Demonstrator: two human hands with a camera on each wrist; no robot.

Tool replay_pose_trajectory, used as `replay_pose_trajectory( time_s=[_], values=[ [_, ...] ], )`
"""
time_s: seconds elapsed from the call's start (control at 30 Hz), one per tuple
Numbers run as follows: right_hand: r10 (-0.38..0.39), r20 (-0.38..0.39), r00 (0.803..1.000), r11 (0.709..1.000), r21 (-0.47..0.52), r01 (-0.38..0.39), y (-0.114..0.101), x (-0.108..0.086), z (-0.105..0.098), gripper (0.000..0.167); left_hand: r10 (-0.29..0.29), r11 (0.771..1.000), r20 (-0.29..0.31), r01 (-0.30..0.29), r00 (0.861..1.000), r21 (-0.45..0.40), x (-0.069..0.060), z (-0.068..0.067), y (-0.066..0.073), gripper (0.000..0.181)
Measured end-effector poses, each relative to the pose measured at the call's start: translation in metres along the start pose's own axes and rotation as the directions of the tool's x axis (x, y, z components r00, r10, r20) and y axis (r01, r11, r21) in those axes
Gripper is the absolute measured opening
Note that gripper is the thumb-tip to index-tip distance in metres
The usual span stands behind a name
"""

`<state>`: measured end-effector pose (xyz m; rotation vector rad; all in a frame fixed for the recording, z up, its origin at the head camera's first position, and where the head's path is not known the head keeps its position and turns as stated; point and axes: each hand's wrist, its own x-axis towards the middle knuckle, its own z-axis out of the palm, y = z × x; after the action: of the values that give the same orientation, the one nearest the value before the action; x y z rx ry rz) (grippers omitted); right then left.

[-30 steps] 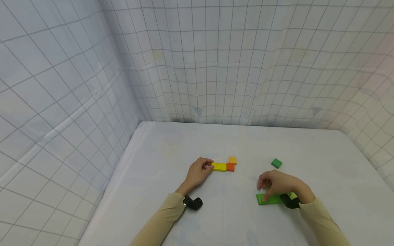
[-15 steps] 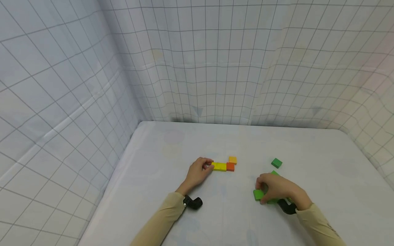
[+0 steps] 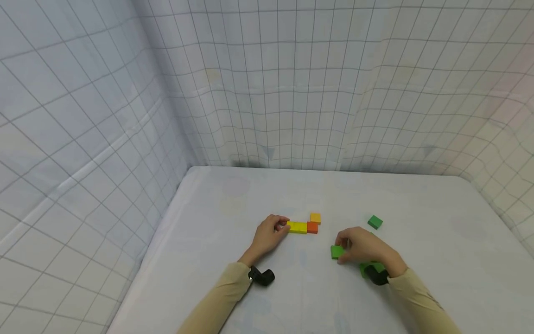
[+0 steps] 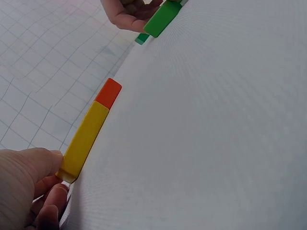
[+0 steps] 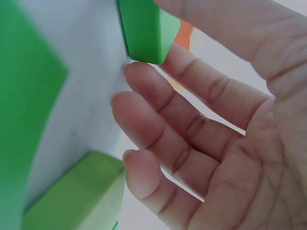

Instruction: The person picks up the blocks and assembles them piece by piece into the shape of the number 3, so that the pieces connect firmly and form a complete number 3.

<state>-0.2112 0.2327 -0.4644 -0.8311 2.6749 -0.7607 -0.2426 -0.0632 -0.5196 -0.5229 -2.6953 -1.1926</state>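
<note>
Bright green square block (image 3: 337,252) sits, in the head view, between thumb and fingers of the right hand (image 3: 360,244), nearer the person than an orange-red square block (image 3: 312,227). That one touches a smooth yellow bar (image 3: 298,227), whose left end the left hand (image 3: 266,233) pinches; any lettering there is too small to tell. In the left wrist view, bar and orange-red block lie end to end. In the right wrist view, three bent fingers spread below the green block, near a pale green block (image 5: 76,191).
</note>
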Motion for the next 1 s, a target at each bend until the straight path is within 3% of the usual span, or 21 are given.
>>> replay_pose_trajectory(
  time_s=[0.27, 0.7, 1.0],
  values=[
    [0.019, -0.041, 0.999, 0.999, 0.043, -0.017, 0.001, 0.016, 0.007, 0.029, 0.004, 1.0, -0.008, -0.004, 1.0, -0.005, -0.002, 0.0, 0.0, 0.022],
    [0.103, -0.007, 0.995, 0.979, 0.179, -0.1, 0.002, 0.025, 0.008, 0.032, -0.004, 1.0, -0.004, 0.004, 1.0, -0.007, -0.001, 0.0, 0.001, 0.022],
    [0.079, -0.027, 0.996, 0.975, 0.212, -0.072, -0.002, 0.034, 0.01, 0.03, 0.007, 1.0, -0.01, -0.007, 1.0, -0.006, 0.0, 0.0, 0.0, 0.021]
  ],
)
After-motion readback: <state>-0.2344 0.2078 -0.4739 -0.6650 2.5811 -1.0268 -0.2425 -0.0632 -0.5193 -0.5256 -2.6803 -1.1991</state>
